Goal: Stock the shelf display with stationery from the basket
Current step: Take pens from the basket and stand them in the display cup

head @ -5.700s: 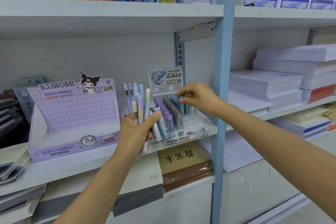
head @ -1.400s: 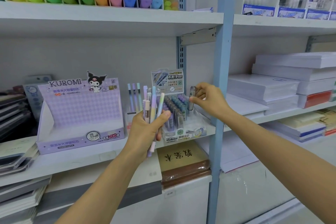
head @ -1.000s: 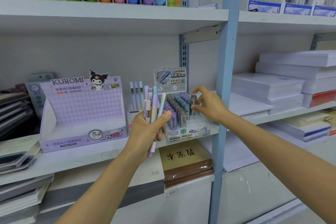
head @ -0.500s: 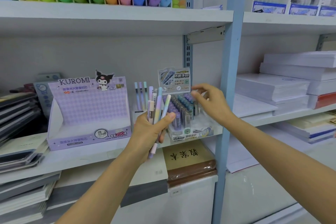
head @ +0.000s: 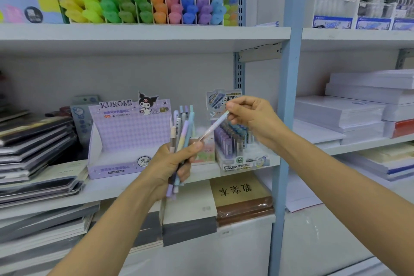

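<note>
**Pastels up front, rainbow overhead**

Lilac check all over the cardboard display box [head: 132, 132]. Cream, lavender, mint and sky-blue bands on the bundle of slim plastic pens [head: 182, 139]; pale blue fading to white on the single slim pen [head: 216, 124]. Purple through teal along the rows of lead tubes [head: 233, 139]. Yellow, green, orange, pink, blue, violet across the chunky highlighters [head: 145, 4].

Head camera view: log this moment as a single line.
left hand: grips pen bundle | right hand: pinches single pen, lower tip at bundle | lead-refill display: on shelf behind hands
</note>
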`<state>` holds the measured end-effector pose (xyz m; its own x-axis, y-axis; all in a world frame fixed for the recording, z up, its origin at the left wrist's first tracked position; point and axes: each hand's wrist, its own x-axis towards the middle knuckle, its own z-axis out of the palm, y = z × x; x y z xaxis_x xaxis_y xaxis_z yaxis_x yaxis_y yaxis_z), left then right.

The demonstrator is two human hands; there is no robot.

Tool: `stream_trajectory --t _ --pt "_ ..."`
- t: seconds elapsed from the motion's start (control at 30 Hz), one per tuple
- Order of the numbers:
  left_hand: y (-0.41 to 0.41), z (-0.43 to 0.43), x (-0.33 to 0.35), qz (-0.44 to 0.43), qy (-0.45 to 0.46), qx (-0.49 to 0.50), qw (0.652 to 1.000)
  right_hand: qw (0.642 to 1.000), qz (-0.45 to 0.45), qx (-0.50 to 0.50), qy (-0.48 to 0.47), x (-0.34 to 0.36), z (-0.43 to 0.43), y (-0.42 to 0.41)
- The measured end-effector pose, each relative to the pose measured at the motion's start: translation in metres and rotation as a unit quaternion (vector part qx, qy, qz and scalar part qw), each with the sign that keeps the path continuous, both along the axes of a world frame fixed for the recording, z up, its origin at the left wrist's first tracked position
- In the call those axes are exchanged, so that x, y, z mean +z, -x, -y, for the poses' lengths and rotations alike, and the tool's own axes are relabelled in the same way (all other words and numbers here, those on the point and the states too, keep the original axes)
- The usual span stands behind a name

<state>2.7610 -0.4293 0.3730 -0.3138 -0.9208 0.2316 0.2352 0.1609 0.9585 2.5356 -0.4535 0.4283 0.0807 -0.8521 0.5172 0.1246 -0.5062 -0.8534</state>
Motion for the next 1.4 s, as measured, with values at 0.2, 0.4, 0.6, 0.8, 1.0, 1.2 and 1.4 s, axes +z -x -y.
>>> stream_trajectory --t 0.2,0.4,0.6,0.8,1.0,1.2,1.4 --pt "-0.018 -0.007 0.007 -0.096 -0.001 0.161 0.982 0.989 -0.123 0.061 -0.062 -0.009 -0.017 -0.008" --pt "-0.020 -0.017 0.011 -0.108 0.031 0.220 0.969 0.947 -0.307 0.095 -0.027 -0.020 -0.035 -0.040" --pt "-0.018 -0.023 0.013 -0.033 0.083 0.205 0.975 0.958 -0.272 0.074 0.050 -0.005 -0.036 -0.073" --pt "-0.025 -0.013 0.009 -0.012 0.090 0.210 0.973 0.959 -0.268 -0.015 0.086 -0.001 -0.027 -0.073" --pt "-0.017 0.013 0.005 0.039 0.129 0.250 0.959 0.955 -0.169 -0.215 0.116 -0.038 -0.012 -0.047" --pt "0.001 0.044 -0.007 0.131 0.146 0.268 0.943 0.961 -0.140 -0.199 0.133 -0.067 0.009 -0.034" --pt "0.002 0.060 -0.012 0.176 0.148 0.302 0.925 0.973 -0.144 -0.157 0.092 -0.062 0.042 -0.028"
